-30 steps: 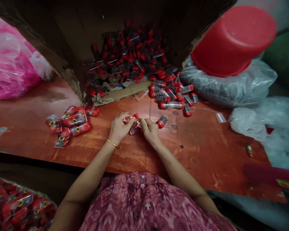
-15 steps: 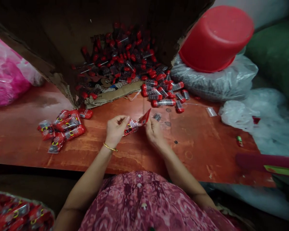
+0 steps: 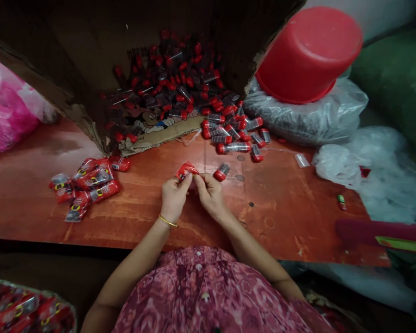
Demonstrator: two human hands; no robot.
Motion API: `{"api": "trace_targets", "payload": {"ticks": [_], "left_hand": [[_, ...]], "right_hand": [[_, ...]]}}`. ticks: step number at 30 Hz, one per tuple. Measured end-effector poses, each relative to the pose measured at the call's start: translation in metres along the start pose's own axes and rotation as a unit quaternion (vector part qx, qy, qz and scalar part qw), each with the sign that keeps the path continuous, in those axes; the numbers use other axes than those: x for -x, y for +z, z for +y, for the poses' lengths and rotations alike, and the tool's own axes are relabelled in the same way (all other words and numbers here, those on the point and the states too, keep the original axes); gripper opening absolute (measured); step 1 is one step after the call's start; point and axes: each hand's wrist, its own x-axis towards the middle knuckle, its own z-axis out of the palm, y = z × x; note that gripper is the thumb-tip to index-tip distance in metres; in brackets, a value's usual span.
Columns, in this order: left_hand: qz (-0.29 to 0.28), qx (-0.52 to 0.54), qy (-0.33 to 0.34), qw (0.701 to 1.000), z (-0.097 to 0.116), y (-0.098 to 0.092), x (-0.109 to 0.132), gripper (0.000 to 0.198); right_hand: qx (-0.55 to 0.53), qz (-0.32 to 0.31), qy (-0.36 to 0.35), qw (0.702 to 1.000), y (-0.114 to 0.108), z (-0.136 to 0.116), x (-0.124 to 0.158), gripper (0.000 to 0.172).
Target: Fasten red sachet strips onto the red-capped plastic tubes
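Observation:
Between my hands is a small red printed plastic packet (image 3: pixel 187 168), pinched over the middle of the table. My left hand (image 3: pixel 175 194), with a gold bangle at the wrist, is closed on its left side. My right hand (image 3: pixel 211 194) pinches its right side, the fingertips of both hands nearly meeting. What lies inside the packet I cannot make out. Just beyond my right hand lies a clear tube with a red cap and dark contents (image 3: pixel 222 171). To the left is a small pile of filled red packets (image 3: pixel 94 179).
A cardboard box (image 3: pixel 166 134) on its side spills many red-capped tubes (image 3: pixel 234 147) onto the red-brown table (image 3: pixel 280 231). An upturned red tub (image 3: pixel 312 55) sits on a stuffed clear bag (image 3: pixel 305 120). Right are crumpled plastic bags (image 3: pixel 336 164); lower left, a container of red packets (image 3: pixel 27 310).
My hands have come together, and both now pinch the red packet. Before, they were apart, with a red card-like piece at my right hand. The nearby tube now shows more fully.

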Motion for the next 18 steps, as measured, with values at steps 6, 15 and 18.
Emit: {"api": "trace_targets", "payload": {"ticks": [6,15,18], "left_hand": [[0.007,0.106,-0.029,0.994,0.013,-0.014,-0.002,0.040],[-0.013,0.134,-0.141,0.981,0.016,-0.009,0.007,0.039],[0.014,0.107,-0.146,0.983,0.014,-0.015,0.008,0.042]], "right_hand": [[0.269,-0.135,-0.153,0.941,-0.083,0.028,-0.036,0.034],[0.430,-0.217,-0.167,0.860,-0.105,0.065,-0.040,0.034],[0.421,-0.174,-0.136,0.880,-0.098,0.065,-0.027,0.035]]}}
